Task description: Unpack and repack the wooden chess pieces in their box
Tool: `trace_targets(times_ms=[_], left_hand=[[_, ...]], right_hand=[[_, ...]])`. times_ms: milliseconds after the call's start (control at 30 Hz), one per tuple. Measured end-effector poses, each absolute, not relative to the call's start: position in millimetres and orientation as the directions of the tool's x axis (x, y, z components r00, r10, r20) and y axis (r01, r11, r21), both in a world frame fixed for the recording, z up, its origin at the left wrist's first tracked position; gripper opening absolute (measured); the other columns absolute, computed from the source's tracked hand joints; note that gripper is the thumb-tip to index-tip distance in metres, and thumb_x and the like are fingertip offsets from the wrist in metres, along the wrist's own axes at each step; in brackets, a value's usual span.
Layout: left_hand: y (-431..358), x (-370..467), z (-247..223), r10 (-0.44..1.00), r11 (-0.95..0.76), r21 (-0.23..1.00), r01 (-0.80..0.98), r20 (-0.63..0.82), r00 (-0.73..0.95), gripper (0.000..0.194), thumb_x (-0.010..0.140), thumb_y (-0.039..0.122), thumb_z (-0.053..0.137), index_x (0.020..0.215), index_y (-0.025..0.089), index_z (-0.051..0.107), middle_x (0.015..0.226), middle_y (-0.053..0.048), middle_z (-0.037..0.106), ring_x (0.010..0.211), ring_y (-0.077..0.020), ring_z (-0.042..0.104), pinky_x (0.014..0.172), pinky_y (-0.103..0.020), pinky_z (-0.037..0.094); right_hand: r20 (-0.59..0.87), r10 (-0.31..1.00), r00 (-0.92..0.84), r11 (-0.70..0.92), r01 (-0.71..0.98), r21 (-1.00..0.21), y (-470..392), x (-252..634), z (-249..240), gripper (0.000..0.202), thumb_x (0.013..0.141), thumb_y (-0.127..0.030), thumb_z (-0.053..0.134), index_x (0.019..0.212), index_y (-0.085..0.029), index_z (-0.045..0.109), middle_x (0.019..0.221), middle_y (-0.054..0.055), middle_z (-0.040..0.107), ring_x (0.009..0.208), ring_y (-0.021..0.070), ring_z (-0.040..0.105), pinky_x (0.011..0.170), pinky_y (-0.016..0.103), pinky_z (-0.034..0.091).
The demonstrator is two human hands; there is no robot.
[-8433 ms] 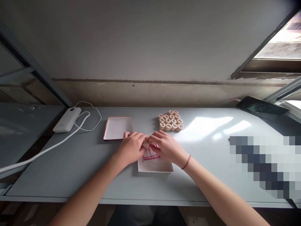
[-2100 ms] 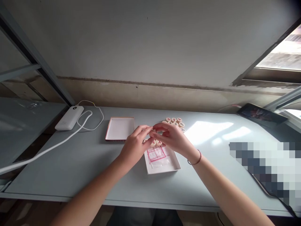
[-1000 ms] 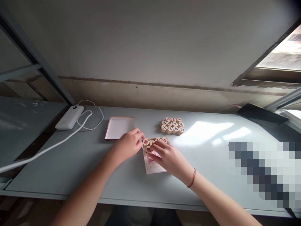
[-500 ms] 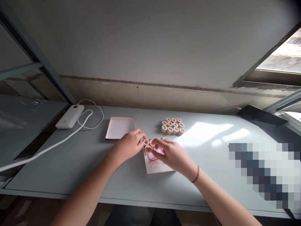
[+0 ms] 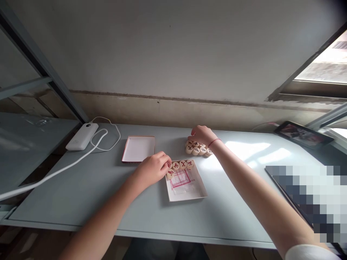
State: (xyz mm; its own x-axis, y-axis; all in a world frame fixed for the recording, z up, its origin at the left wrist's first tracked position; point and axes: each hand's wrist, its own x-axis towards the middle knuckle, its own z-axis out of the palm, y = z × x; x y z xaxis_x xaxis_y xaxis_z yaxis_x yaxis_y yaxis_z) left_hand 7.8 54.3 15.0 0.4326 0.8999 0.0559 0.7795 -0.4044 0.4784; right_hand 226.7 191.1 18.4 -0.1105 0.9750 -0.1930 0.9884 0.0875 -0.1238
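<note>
My left hand (image 5: 155, 167) is pinched at the far left corner of a shallow white box (image 5: 199, 180), beside the end piece of its back row. Inside the box, round wooden Chinese chess pieces with red characters (image 5: 183, 164) line the far side, and another red piece (image 5: 170, 173) sits in front at the left. A red-lined sheet (image 5: 181, 179) covers part of the box floor. My right hand (image 5: 204, 135) curls over the back of stacked Chinese chess pieces with dark characters (image 5: 196, 150). Its fingertips are at the back-row pieces, which it mostly hides.
An open box lid (image 5: 138, 148) lies left of the box. Farther left are a white power bank (image 5: 82, 137) and its white cable (image 5: 63, 177). A phone or tablet (image 5: 303, 134) leans at the far right, with a blurred-out object (image 5: 306, 202) nearer. The wall borders the desk's back.
My right hand has moved from the box up to the stacked pieces, uncovering the red row. My left hand stays at the box corner. The device at right now shows a picture.
</note>
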Motion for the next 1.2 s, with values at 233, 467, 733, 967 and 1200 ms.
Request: trace_targets(times_ms=[233,467,733,967,1200], left_hand=[[56,9,13,0.903,-0.401,0.479,0.781,0.066,0.424,0.023,0.088,0.015,0.042,0.09,0.021,0.065,0.092,-0.001,0.066,0.074,-0.0144,0.063,0.07,-0.027,0.05],[55,18,-1,0.893,-0.443,0.495,0.748,0.322,0.316,0.038,0.089,0.038,0.056,0.123,0.021,0.052,0.108,-0.007,0.062,0.093,-0.0212,0.063,0.082,-0.035,0.053],[49,29,-5,0.871,-0.492,0.628,0.604,0.353,0.343,0.032,0.09,0.022,0.052,0.122,0.024,0.051,0.113,-0.006,0.059,0.09,-0.0162,0.064,0.081,-0.03,0.052],[46,34,-2,0.795,-0.591,0.493,0.639,0.219,0.566,0.004,0.079,0.017,0.062,0.08,0.02,0.06,0.09,-0.001,0.066,0.088,-0.0179,0.06,0.083,-0.035,0.044],[47,32,-9,0.778,-0.626,0.3,0.72,0.18,0.601,0.004,0.079,0.023,0.065,0.082,0.021,0.063,0.106,-0.004,0.063,0.101,-0.0237,0.054,0.085,-0.039,0.042]], right_hand=[[-0.223,0.968,-0.118,0.091,0.988,-0.129,196,225,23,0.011,0.072,-0.019,0.065,0.077,-0.012,0.072,0.066,0.01,0.069,0.064,0.021,0.066,0.058,0.028,0.047],[-0.03,0.966,-0.257,0.139,0.615,-0.776,144,223,35,0.033,0.075,-0.038,0.065,0.1,-0.017,0.068,0.093,0.008,0.072,0.059,0.0155,0.066,0.046,0.024,0.05],[-0.065,0.896,-0.44,0.06,0.264,-0.963,76,210,28,0.037,0.075,-0.047,0.067,0.094,-0.016,0.066,0.089,0.008,0.07,0.074,0.0174,0.067,0.056,0.027,0.057],[0.043,0.995,-0.092,0.062,0.212,-0.975,75,245,8,0.037,0.075,-0.047,0.069,0.096,-0.018,0.065,0.09,0.008,0.068,0.079,0.0188,0.067,0.069,0.034,0.059],[0.16,0.933,-0.322,0.273,0.346,-0.898,66,249,4,0.025,0.082,-0.037,0.061,0.101,-0.02,0.066,0.108,0.009,0.061,0.083,0.0159,0.065,0.075,0.033,0.059]])
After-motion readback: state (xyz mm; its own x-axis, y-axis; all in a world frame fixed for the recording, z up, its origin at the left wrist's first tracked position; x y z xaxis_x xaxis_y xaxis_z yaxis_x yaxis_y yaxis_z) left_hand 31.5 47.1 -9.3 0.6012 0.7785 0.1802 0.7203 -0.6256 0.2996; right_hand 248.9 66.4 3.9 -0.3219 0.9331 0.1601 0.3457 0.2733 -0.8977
